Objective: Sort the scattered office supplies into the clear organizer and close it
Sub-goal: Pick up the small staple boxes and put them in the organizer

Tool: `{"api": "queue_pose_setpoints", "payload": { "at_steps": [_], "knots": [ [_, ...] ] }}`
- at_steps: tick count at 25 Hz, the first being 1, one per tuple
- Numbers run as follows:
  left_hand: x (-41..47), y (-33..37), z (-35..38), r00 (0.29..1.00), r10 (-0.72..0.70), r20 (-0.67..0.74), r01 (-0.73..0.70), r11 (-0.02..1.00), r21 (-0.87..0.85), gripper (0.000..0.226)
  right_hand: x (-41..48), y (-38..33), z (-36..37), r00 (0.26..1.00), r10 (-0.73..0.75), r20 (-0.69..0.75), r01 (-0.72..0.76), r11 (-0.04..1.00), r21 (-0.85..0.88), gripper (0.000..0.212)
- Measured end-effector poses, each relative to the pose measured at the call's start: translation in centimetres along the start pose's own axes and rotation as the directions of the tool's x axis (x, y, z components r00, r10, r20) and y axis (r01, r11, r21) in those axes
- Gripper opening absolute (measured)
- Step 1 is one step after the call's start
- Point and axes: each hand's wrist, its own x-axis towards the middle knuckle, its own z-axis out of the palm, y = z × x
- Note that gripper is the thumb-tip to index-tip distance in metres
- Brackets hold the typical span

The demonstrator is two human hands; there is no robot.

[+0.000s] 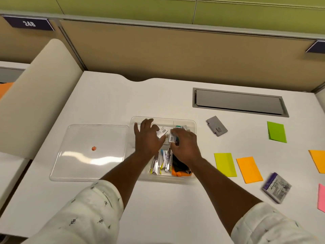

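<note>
The clear organizer (193, 124) sits open in the middle of the white desk. Its front compartments hold several silver clips (164, 161) and an orange and black item (181, 169). My left hand (147, 138) is over the organizer's back left part, fingers spread, with its thumb against a small white labelled packet (162, 131). My right hand (184, 147) is over the middle and grips another small packet (173, 138). The clear lid (89, 152) lies flat to the organizer's left, with a small orange dot on it.
To the right lie a grey card holder (216, 128), green (276, 132), yellow-green (225, 164) and orange (249, 169) sticky notes, a purple-grey packet (276, 187), and more notes at the right edge. A grey cable hatch (240, 102) is set in the desk behind them.
</note>
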Motion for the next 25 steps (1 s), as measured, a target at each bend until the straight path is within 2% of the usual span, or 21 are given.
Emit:
{"api": "queue_pose_setpoints", "payload": {
  "at_steps": [4, 8, 15, 19, 25],
  "knots": [
    [0.7, -0.8, 0.9, 1.0, -0.008, -0.023, 0.008, 1.0, 0.01, 0.04, 1.1, -0.5, 1.2, 1.0, 0.002, 0.02, -0.001, 1.0, -0.004, 0.05],
    [0.7, -1.3, 1.3, 0.999, -0.002, 0.047, 0.003, 1.0, -0.005, 0.046, 1.1, -0.2, 1.5, 0.994, 0.039, 0.101, -0.033, 0.998, -0.054, 0.058],
    [-0.5, 0.3, 0.8, 0.992, 0.088, 0.089, -0.084, 0.995, -0.047, 0.047, -1.1, 0.4, -0.3, 0.997, 0.069, 0.02, -0.067, 0.996, -0.067, 0.057],
    [-1.8, 2.9, 0.5, 0.98, 0.165, 0.108, -0.152, 0.981, -0.118, 0.045, -3.6, 1.6, -2.3, 0.997, 0.076, -0.034, -0.079, 0.994, -0.076, 0.057],
    [-4.3, 7.8, 0.8, 0.944, 0.297, 0.144, -0.281, 0.952, -0.121, 0.049, -8.3, 4.8, -5.5, 0.981, 0.14, -0.136, -0.156, 0.981, -0.114, 0.055]
  ]
}}
